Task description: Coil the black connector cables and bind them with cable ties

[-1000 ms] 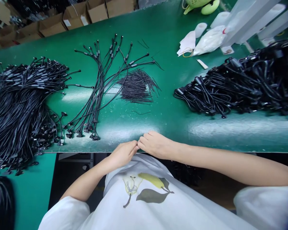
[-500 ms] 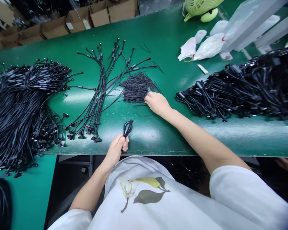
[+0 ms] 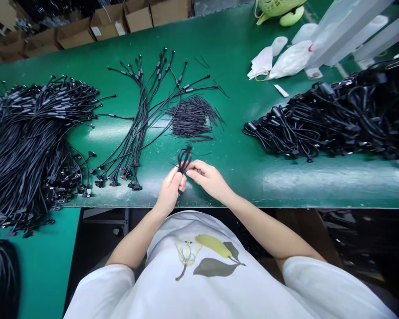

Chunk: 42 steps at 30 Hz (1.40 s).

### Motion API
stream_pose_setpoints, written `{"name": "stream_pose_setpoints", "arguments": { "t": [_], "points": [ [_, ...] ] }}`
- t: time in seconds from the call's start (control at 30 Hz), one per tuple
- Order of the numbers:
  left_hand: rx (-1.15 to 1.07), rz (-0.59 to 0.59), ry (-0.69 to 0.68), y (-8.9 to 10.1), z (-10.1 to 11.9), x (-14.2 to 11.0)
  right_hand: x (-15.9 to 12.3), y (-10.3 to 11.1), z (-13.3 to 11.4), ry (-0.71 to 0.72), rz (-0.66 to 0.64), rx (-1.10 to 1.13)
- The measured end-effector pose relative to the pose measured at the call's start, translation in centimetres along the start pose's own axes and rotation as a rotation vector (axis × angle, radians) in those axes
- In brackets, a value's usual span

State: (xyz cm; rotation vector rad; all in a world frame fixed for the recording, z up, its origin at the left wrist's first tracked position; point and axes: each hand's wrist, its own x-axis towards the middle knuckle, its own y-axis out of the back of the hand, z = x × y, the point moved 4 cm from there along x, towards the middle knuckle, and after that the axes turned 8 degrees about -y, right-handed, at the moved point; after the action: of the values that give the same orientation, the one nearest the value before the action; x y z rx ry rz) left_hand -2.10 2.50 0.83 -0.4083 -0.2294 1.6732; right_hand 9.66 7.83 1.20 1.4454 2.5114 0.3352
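My left hand is closed round a small coiled black cable, its loops and plug standing up above the fingers. Close against it on the right, my right hand pinches a thin black twist tie, whose end pokes out left of the loops; the rest is hidden by fingers and cable. Beyond the hands lies a pile of black twist ties. To its left, several uncoiled black cables are spread lengthwise, with plugs at both ends.
A large bundle of straight cables covers the left of the green table. Coiled cables are heaped on the right. A plastic bag, white rolls and a light green basket stand at the back right. Cardboard boxes line the far edge.
My right hand has come from the edge of the twist tie pile back to the coiled cable, bringing a tie. My left hand has lifted the coil slightly up and right.
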Motion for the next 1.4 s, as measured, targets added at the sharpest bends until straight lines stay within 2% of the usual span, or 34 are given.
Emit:
{"name": "stream_pose_setpoints", "arguments": {
  "t": [0.1,0.2,0.27,0.33,0.4,0.47,0.53,0.63,0.73,0.8,0.93,1.1,1.23,1.3,1.4],
  "points": [
    [0.029,0.034,-0.083,0.4,0.2,0.2,-1.0,0.3,-0.2,0.112,0.064,-0.156],
    [0.079,0.000,-0.094,0.6,0.0,0.0,-1.9,1.0,-1.3,0.334,0.154,-0.424],
    [0.232,0.003,-0.127,0.8,0.1,-0.2,-2.4,0.9,-2.2,0.476,0.179,-0.673],
    [0.479,0.000,-0.202,0.9,0.4,-0.4,-2.7,0.3,-3.1,0.645,0.184,-0.910],
    [0.708,-0.051,-0.280,0.8,0.9,-0.5,-3.0,-0.3,-3.7,0.842,0.164,-1.061],
    [0.827,-0.126,-0.317,0.7,1.0,-0.5,-3.0,-0.6,-4.0,0.983,0.087,-1.146],
    [0.815,-0.189,-0.270,0.9,0.8,-0.3,-2.9,-0.6,-4.1,1.042,-0.009,-1.214],
    [0.582,-0.226,-0.063,1.5,-0.3,-0.1,-3.2,-0.5,-4.5,1.104,-0.130,-1.331],
    [0.286,-0.223,0.128,1.6,-1.3,-0.2,-3.7,-0.8,-5.2,1.121,-0.172,-1.468],
    [0.196,-0.206,0.168,1.5,-1.6,-0.5,-3.9,-1.2,-5.6,1.093,-0.198,-1.530],
    [0.363,-0.153,0.128,1.2,-1.5,-1.0,-4.2,-2.6,-5.4,1.060,-0.278,-1.682],
    [0.576,-0.154,0.054,0.5,-1.2,-1.5,-4.5,-3.2,-4.8,0.983,-0.226,-1.814],
    [0.554,-0.156,0.034,0.2,-1.5,-1.4,-4.7,-3.0,-4.5,0.861,-0.156,-1.798],
    [0.495,-0.136,0.097,0.3,-1.9,-1.1,-4.8,-2.9,-4.3,0.814,-0.167,-1.764],
    [0.353,-0.176,0.238,0.0,-2.4,-0.8,-5.1,-2.8,-3.9,0.839,-0.243,-1.701]
  ]
}}
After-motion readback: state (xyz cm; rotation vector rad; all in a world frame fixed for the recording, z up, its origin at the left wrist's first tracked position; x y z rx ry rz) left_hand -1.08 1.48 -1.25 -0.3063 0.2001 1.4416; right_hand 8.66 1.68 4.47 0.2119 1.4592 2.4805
